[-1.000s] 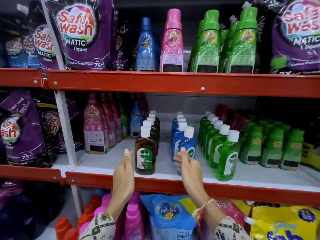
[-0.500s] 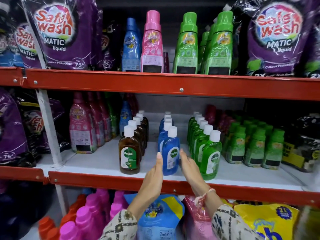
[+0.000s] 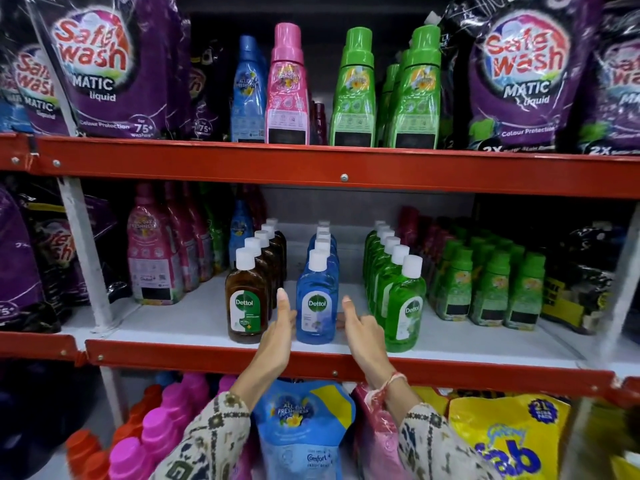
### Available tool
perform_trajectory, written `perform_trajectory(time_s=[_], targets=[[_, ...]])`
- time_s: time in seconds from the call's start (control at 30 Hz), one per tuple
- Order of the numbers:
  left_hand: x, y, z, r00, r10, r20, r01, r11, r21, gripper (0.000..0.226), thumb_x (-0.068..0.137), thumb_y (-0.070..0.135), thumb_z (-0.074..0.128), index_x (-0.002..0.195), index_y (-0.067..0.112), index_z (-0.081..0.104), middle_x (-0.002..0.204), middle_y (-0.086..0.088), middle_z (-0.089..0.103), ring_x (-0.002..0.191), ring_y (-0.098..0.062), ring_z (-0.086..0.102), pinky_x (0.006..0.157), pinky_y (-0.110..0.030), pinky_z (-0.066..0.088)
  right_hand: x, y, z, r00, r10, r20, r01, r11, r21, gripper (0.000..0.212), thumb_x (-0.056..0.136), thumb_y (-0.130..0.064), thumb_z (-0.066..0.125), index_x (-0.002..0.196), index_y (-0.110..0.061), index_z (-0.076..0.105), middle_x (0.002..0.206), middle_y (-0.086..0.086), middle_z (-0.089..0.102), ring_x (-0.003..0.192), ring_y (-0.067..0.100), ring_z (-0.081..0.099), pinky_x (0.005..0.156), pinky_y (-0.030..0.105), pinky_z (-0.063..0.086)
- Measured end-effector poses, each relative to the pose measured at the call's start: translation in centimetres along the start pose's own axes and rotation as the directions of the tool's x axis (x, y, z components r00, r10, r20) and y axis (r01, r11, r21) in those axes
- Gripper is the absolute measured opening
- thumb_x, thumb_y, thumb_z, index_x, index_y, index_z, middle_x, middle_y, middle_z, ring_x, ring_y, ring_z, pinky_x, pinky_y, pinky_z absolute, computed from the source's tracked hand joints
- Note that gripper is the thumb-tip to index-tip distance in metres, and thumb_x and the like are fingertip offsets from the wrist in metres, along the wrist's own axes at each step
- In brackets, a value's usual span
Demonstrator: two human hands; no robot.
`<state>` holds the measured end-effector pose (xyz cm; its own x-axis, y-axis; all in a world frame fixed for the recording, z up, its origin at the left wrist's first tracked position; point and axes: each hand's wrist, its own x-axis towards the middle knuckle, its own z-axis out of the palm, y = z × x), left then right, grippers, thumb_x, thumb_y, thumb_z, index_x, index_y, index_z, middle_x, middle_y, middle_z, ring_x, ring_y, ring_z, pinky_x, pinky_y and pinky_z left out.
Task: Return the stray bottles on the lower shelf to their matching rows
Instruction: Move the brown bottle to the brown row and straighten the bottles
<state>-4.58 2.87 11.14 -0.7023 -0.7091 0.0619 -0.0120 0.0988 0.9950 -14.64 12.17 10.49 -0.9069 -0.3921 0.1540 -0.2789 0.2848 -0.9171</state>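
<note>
— What takes up the most room?

— Purple detergent pouches (image 3: 114, 64) on the upper shelf, over the red-edged lower shelf (image 3: 450, 337).

— And on that shelf?

— Three front-to-back Dettol rows: brown row (image 3: 263, 251), blue row (image 3: 323, 244), green row (image 3: 384, 247), well apart. Small green bottles (image 3: 491, 289) crowd the right.

— The hands?

— Both flat and loose, gripping nothing. The left hand (image 3: 278, 336) stands between the front brown bottle (image 3: 246, 296) and front blue bottle (image 3: 317, 299); the right hand (image 3: 362, 329) flanks the blue one's other side.

"Dettol" on blue bottle (image 3: 317, 303)
</note>
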Motion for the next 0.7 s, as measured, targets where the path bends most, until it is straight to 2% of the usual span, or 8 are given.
perform_trajectory(time_s=[0.1,0.23,0.37,0.43,0.5,0.57,0.63,0.7], targets=[[-0.1,0.4,-0.1,1.0,0.01,0.021,-0.01,1.0,0.004,0.107,0.069,0.077,0.012,0.142,0.005,0.04,0.147,-0.015,0.046,0.134,-0.026,0.046,0.116,-0.038,0.028,-0.2,0.2,-0.1,1.0,-0.021,-0.012,0.022,1.0,0.012,0.069,0.097,-0.056,0.035,0.059,-0.001,0.055,0.07,0.013,0.061,0.074,0.029,0.057,0.07,0.035,0.039],[0.0,-0.3,0.0,0.999,0.044,-0.011,-0.042,0.996,0.081,0.119,0.061,0.096,0.009,0.139,0.016,0.049,0.146,-0.01,0.049,0.132,-0.02,0.046,0.116,-0.036,0.026,-0.4,0.5,0.0,0.996,-0.084,-0.024,0.083,0.996,-0.014,0.074,0.097,-0.055,0.034,0.075,0.006,0.069,0.082,0.02,0.07,0.083,0.034,0.063,0.076,0.036,0.045],[-1.3,-1.6,1.1,0.922,0.307,-0.238,-0.282,0.95,0.133,0.067,0.094,0.06,0.018,0.128,0.019,0.058,0.136,-0.002,0.057,0.126,-0.01,0.048,0.101,-0.025,0.03,-1.5,1.5,-1.5,0.959,-0.187,-0.212,0.209,0.974,0.087,0.059,0.099,-0.047,0.037,0.093,-0.001,0.072,0.091,0.016,0.075,0.089,0.03,0.07,0.083,0.041,0.052],[-1.9,-2.2,2.2,0.888,0.385,-0.25,-0.372,0.923,0.098,0.067,0.093,0.061,0.017,0.119,0.021,0.064,0.121,0.003,0.065,0.118,-0.01,0.056,0.097,-0.026,0.036,-2.1,2.1,-3.0,0.925,-0.176,-0.338,0.238,0.96,0.151,0.043,0.099,-0.039,0.04,0.096,-0.012,0.072,0.086,0.004,0.074,0.082,0.027,0.071,0.074,0.041,0.056],[-1.7,-2.6,3.8,0.915,0.362,-0.181,-0.36,0.932,0.041,0.075,0.087,0.069,0.015,0.117,0.021,0.065,0.116,0.005,0.068,0.113,-0.009,0.06,0.096,-0.025,0.04,-2.1,2.9,-4.8,0.866,-0.175,-0.469,0.266,0.955,0.134,0.035,0.101,-0.033,0.041,0.096,-0.014,0.07,0.088,0.006,0.072,0.075,0.025,0.067,0.06,0.029,0.05],[-1.7,-2.3,5.7,0.949,0.31,-0.062,-0.311,0.95,-0.008,0.08,0.084,0.07,0.015,0.123,0.019,0.063,0.123,0.003,0.066,0.114,-0.008,0.06,0.099,-0.023,0.039,-1.1,4.0,-6.5,0.822,-0.16,-0.546,0.25,0.964,0.095,0.033,0.101,-0.034,0.04,0.102,-0.013,0.065,0.098,0.014,0.069,0.077,0.02,0.061,0.06,0.023,0.042],[-1.7,-1.5,7.6,0.966,0.249,0.074,-0.25,0.968,0.0,0.084,0.08,0.071,0.014,0.126,0.019,0.06,0.125,0.005,0.062,0.116,-0.009,0.058,0.104,-0.026,0.036,0.2,4.9,-7.8,0.861,-0.085,-0.502,0.163,0.98,0.115,0.039,0.101,-0.039,0.037,0.115,-0.012,0.061,0.114,0.015,0.065,0.097,0.028,0.061,0.075,0.034,0.046],[-1.7,-0.9,9.4,0.965,0.192,0.181,-0.205,0.977,0.055,0.084,0.072,0.085,0.007,0.106,0.032,0.064,0.106,0.011,0.061,0.103,-0.008,0.057,0.092,-0.024,0.04,1.1,5.1,-8.8,0.92,0.006,-0.392,0.049,0.99,0.13,0.049,0.101,-0.043,0.033,0.123,-0.009,0.06,0.122,0.015,0.063,0.115,0.035,0.056,0.096,0.043,0.044]])
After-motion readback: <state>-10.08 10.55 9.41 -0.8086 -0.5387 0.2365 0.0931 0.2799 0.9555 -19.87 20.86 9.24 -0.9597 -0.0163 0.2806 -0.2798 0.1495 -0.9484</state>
